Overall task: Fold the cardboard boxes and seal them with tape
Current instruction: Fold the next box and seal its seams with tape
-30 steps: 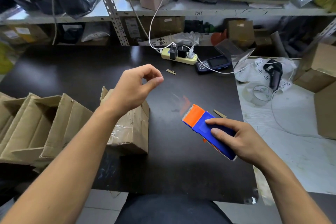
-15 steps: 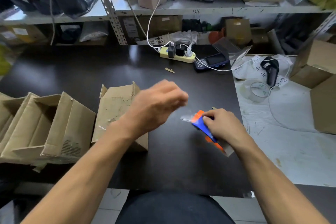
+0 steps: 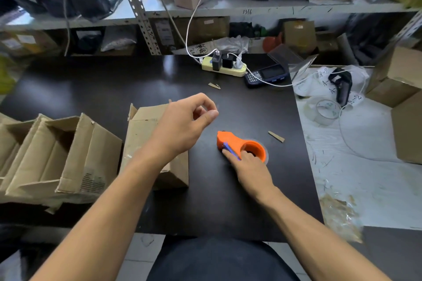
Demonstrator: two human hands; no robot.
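An orange and blue tape dispenser [image 3: 235, 143] lies on its side on the black table [image 3: 228, 201], right of centre. My right hand [image 3: 249, 171] lies over its near end, fingers on the blue part. A closed cardboard box [image 3: 146, 125] stands left of it, with clear tape on its side. My left hand [image 3: 182, 128] hovers above that box's right edge, fingers loosely curled, thumb and forefinger apart, nothing visible in them. Open cardboard boxes [image 3: 75, 155] lie tipped on their sides at the table's left edge.
A clear tape roll [image 3: 325, 112] and a black scanner [image 3: 342, 85] lie on the white surface at right, beside more cardboard boxes [image 3: 402, 80]. A power strip [image 3: 225, 68] and a handheld terminal [image 3: 267, 75] sit at the table's back. A cardboard scrap [image 3: 276, 136] lies near the dispenser.
My right hand has lowered the tape dispenser from the air onto the table and turned it on its side. My left hand swung right, then drew back above the box.
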